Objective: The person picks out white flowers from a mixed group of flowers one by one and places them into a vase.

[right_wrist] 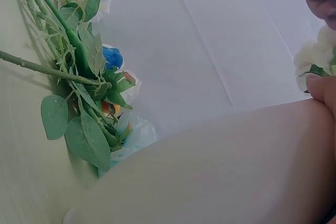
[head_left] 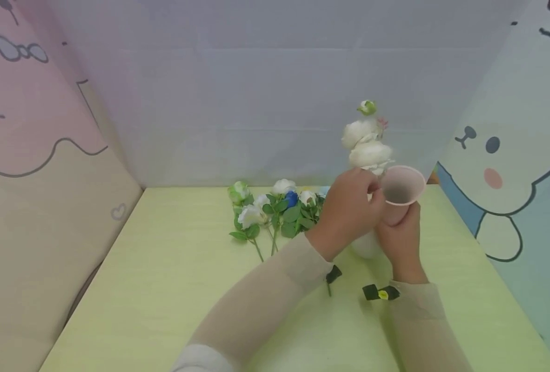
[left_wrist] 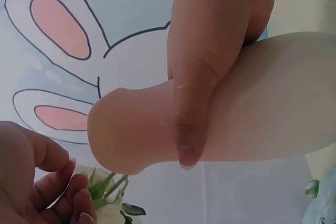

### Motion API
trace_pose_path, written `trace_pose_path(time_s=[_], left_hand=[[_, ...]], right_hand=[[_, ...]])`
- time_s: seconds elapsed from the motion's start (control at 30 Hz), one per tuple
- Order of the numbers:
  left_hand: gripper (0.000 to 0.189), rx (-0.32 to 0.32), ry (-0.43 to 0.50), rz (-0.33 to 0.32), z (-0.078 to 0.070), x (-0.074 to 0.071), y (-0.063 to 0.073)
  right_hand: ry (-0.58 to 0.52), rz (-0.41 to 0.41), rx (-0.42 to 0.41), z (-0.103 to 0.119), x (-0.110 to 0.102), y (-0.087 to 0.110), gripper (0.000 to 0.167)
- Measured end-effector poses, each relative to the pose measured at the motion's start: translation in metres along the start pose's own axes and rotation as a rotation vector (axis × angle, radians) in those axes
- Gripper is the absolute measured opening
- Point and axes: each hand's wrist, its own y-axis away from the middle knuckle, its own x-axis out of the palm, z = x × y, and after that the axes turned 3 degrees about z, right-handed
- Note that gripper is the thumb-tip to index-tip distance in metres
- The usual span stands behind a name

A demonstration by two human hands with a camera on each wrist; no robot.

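My right hand (head_left: 402, 243) grips the narrow neck of a pale pink and white vase (head_left: 401, 185), its thumb (left_wrist: 191, 124) across the front in the left wrist view. The vase's mouth tilts toward me in the head view, while its wide white body (right_wrist: 220, 161) fills the bottom of the right wrist view. Close beside the rim, my left hand (head_left: 351, 209) has curled fingers with the tips together. It appears to pinch the stem of a white artificial flower spray (head_left: 370, 152); the grip itself is partly hidden. Green stems (left_wrist: 107, 187) show just behind those fingers.
Several artificial flowers lie left of the vase on the yellow-green table (head_left: 163, 268), among them a blue rose (head_left: 291, 198), a white bloom (head_left: 250, 216) and a green-white one (head_left: 239, 192). A pale back wall (head_left: 256, 93) and cartoon-printed side panels (head_left: 512, 155) surround the table.
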Motion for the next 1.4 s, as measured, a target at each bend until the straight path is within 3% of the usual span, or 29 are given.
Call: trace_pose_path(time_s=[0.3, 0.57, 0.87, 1.2, 1.4], left_hand=[[0.012, -0.055, 0.114, -0.097, 0.021, -0.011, 0.025], [0.012, -0.133, 0.227, -0.176, 0.046, -0.010, 0.051], [0.010, -0.287, 0.267, -0.184, 0.065, -0.004, 0.085], [0.007, -0.441, 0.269, -0.173, 0.086, 0.033, 0.117], [0.031, -0.488, 0.288, -0.137, 0.089, 0.056, 0.120]], right_hand=[[-0.130, 0.024, -0.089, 0.035, 0.002, 0.011, 0.075], [-0.147, 0.025, -0.061, 0.038, 0.002, 0.012, 0.078], [-0.113, 0.027, -0.004, 0.035, 0.001, 0.013, 0.083], [-0.079, 0.026, 0.017, 0.020, 0.004, 0.007, 0.086], [-0.094, 0.022, 0.014, 0.036, 0.004, 0.013, 0.082]])
